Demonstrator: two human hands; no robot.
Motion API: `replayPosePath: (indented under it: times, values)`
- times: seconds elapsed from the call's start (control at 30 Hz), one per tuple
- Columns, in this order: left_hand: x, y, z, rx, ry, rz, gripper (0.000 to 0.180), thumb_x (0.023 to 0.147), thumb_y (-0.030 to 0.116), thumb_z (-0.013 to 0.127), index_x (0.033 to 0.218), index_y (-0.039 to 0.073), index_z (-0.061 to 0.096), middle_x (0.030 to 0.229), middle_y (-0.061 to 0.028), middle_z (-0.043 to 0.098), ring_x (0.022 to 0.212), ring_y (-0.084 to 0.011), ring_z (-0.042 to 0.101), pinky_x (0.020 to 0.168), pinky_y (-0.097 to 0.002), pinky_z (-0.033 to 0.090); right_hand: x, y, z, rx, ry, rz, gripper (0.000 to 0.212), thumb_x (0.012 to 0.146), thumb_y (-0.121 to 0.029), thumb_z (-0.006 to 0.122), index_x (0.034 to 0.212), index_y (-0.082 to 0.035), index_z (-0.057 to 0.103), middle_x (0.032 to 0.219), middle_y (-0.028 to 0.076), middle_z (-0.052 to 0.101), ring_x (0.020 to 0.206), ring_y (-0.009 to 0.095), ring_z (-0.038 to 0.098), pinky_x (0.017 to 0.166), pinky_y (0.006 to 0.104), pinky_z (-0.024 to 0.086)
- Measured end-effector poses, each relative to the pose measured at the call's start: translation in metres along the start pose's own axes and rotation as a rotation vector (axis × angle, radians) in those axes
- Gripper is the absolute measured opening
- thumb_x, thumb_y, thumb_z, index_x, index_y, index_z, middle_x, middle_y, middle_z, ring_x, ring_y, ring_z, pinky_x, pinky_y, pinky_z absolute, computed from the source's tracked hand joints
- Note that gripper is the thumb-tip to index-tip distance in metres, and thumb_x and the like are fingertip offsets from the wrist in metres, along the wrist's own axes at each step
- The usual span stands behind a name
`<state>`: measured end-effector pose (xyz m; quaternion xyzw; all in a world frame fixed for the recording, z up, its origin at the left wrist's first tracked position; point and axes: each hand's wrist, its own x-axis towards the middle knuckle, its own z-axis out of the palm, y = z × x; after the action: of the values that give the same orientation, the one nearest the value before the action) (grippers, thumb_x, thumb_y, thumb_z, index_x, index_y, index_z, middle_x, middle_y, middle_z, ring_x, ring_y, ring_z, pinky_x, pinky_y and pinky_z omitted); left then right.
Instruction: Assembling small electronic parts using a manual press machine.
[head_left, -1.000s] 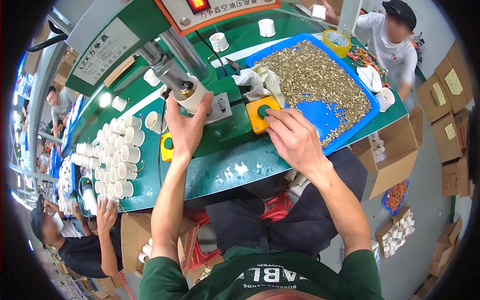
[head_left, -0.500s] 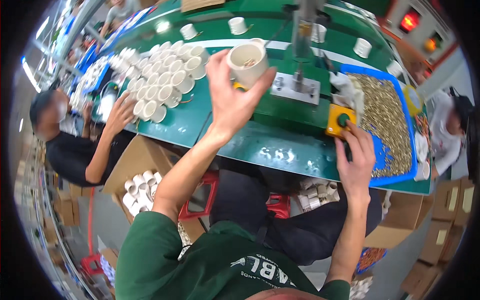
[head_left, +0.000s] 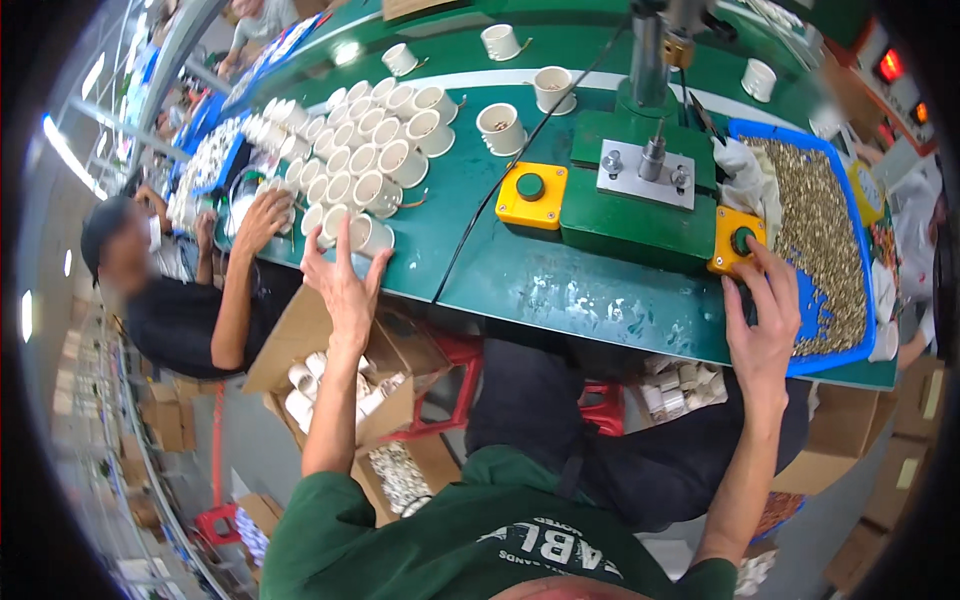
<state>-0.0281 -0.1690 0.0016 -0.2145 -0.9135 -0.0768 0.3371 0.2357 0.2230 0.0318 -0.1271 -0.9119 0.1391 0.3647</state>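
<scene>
The left hand (head_left: 345,290) spreads wide, empty, at a white cup (head_left: 375,236); the right hand (head_left: 765,322), half-curled, empty, touches a green push button (head_left: 741,239).

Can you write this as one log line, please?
Left hand: spread, at white cup | right hand: at green button | blue tray: holds brass-coloured bits

There are two yellow boxes (head_left: 530,209), two green buttons (head_left: 530,186), one metal plate (head_left: 638,186).
</scene>
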Motion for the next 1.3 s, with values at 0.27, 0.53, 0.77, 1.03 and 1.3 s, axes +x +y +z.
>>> replayPosePath:
  times: [0.27, 0.53, 0.77, 1.03, 1.3]
  values:
    - [0.180, 0.004, 0.031, -0.390, 0.195, 0.250, 0.034, 0.089, 0.018, 0.072, 0.116, 0.001, 0.060, 0.112, -0.0149, 0.059, 0.101, -0.0300, 0.057, 0.091, -0.0390, 0.044, 0.002, 0.003, 0.012, -0.005, 0.068, 0.021, 0.023, 0.072, 0.007, 0.073, 0.093, 0.002, 0.065, 0.117, 0.015, 0.062, 0.100, 0.035, 0.061, 0.082, 0.0400, 0.053]
    - [0.388, -0.103, 0.248, 0.109, -0.519, 0.046, 0.062, 0.083, 0.050, 0.069, 0.125, 0.005, 0.060, 0.118, -0.0244, 0.061, 0.121, -0.0403, 0.053, 0.101, -0.0473, 0.043, 0.001, -0.002, 0.011, 0.032, 0.093, 0.064, 0.029, 0.067, 0.004, 0.076, 0.092, 0.001, 0.063, 0.116, 0.015, 0.061, 0.094, 0.031, 0.061, 0.072, 0.0369, 0.053]
    - [0.379, -0.076, 0.274, 0.078, -0.484, 0.127, 0.044, 0.086, 0.041, 0.066, 0.101, 0.000, 0.065, 0.104, -0.0257, 0.068, 0.104, -0.0431, 0.063, 0.090, -0.0485, 0.049, -0.006, -0.003, 0.009, 0.045, 0.008, 0.125, 0.031, 0.067, 0.001, 0.077, 0.095, -0.001, 0.064, 0.120, 0.014, 0.059, 0.098, 0.032, 0.060, 0.081, 0.0400, 0.053]
    - [0.280, 0.065, 0.124, -1.420, -0.560, -0.030, 0.041, 0.103, 0.035, 0.052, 0.120, -0.002, 0.051, 0.122, -0.0138, 0.061, 0.109, -0.0211, 0.062, 0.098, -0.0349, 0.049, -0.006, -0.001, 0.006, 0.040, 0.016, 0.095, 0.024, 0.073, 0.000, 0.073, 0.095, 0.000, 0.063, 0.119, 0.014, 0.057, 0.106, 0.033, 0.058, 0.087, 0.0401, 0.052]
    - [0.166, 0.196, 0.034, -1.932, -0.769, 0.029, 0.041, 0.105, 0.026, 0.045, 0.135, -0.002, 0.045, 0.136, -0.0147, 0.053, 0.129, -0.0264, 0.049, 0.112, -0.0436, 0.036, -0.012, -0.003, 0.005, 0.093, 0.062, 0.062, 0.022, 0.076, -0.003, 0.070, 0.097, 0.002, 0.063, 0.121, 0.017, 0.055, 0.111, 0.033, 0.055, 0.091, 0.0402, 0.051]
